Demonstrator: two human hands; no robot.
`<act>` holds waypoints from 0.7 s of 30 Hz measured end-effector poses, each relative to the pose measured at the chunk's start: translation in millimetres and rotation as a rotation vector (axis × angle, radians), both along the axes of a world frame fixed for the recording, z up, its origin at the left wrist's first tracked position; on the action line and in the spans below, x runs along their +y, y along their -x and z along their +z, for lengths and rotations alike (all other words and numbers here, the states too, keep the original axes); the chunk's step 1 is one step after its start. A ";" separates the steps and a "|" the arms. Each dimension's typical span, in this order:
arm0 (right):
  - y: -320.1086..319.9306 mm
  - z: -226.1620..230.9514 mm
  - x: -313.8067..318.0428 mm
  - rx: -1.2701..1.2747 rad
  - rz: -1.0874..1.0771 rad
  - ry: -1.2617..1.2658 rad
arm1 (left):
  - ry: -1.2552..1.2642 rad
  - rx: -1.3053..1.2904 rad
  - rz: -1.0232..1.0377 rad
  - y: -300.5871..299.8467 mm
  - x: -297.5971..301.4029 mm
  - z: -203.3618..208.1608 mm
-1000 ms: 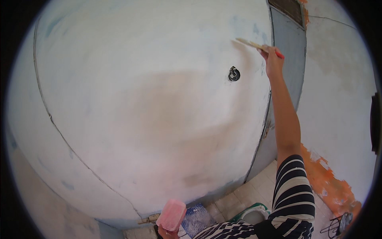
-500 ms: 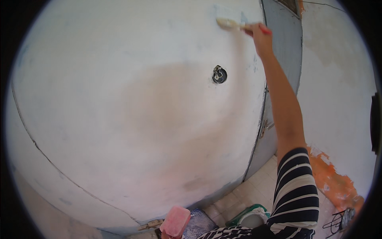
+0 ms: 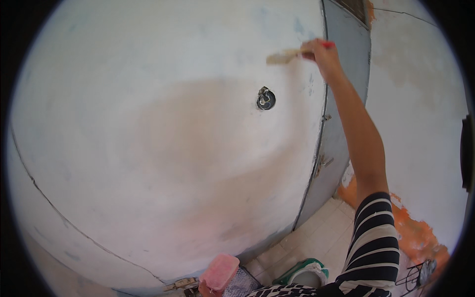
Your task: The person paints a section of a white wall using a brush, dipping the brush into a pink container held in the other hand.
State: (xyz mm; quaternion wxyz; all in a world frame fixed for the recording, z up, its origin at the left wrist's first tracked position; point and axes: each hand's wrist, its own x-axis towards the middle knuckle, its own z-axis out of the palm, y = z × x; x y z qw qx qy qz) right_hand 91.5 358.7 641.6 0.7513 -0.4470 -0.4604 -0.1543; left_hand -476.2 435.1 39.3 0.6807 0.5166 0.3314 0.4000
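My right hand point(image 3: 320, 57) is raised at the upper right of the white-coated wall point(image 3: 99, 148), closed round the red handle of a wide paintbrush point(image 3: 283, 57). The pale bristles point left and are slightly blurred, lying at or close to the wall above a round hole point(image 3: 266, 99) with wires in it. At the bottom edge a pink plastic tub point(image 3: 221, 271) is held by my left hand point(image 3: 204, 288). Only a few fingers of that hand show at the tub's left side; the rest is out of the picture. What the tub contains is hidden.
Right of the wall stands a grey door point(image 3: 349, 94) with a latch. Below are floor tiles point(image 3: 316, 230), a white-and-green bucket point(image 3: 308, 274) and a bluish patterned thing point(image 3: 242, 283) beside the tub. A cable point(image 3: 64, 218) runs along the wall's lower left. Peeling orange paint point(image 3: 415, 232) shows at right.
My right hand has brought the paintbrush down the wall, nearer the round hole. The whole view has shifted slightly. My left hand still holds the pink tub.
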 end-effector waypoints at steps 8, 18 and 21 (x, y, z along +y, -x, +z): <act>11.9 118.3 23.7 -0.079 0.004 -0.450 | 0.519 -0.244 0.292 1.5 -1.9 -9.6; -56.2 -196.6 -19.4 0.141 0.015 -0.065 | 0.198 -0.035 0.260 -1.0 11.6 -61.1; -15.3 -232.5 -14.4 0.296 0.105 0.014 | -0.814 0.648 0.199 13.3 11.6 -90.8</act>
